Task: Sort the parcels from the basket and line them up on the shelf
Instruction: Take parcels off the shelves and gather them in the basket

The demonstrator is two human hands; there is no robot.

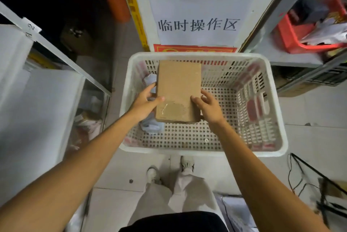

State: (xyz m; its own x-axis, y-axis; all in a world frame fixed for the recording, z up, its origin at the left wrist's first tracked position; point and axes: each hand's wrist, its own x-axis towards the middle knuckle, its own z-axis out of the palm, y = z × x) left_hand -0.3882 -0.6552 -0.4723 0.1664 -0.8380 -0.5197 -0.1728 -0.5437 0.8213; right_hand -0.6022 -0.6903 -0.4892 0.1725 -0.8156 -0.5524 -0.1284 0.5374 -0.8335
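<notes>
A brown cardboard parcel [178, 90], flat and oblong with clear tape across its near end, sits in the middle of the frame over the left half of a white perforated basket [202, 151]. Both hands hold it. The left hand [144, 103] grips the parcel's left edge, thumb lying across the top face and fingers [151, 88] curled round the side. The right hand [208, 105] grips the right edge the same way, thumb on top and the other fingers bent against the side. The parcel's far end overlaps the basket's far wall; whether its near end touches the basket floor cannot be told.

Under the parcel and the left hand, at the left of the basket, lies a soft pale-blue parcel [151, 128], partly hidden. The rest of the basket floor shows bare holes.

The basket stands on a tiled floor [309, 137], with the person's two pale shoes [187, 163] just below its near rim. At the left of the frame a metal shelf [75, 68] carries large white packages [37, 109]. Above the basket a white sign [197, 25] bears black characters. At the upper right a red crate [293, 40] rests on another shelf.
</notes>
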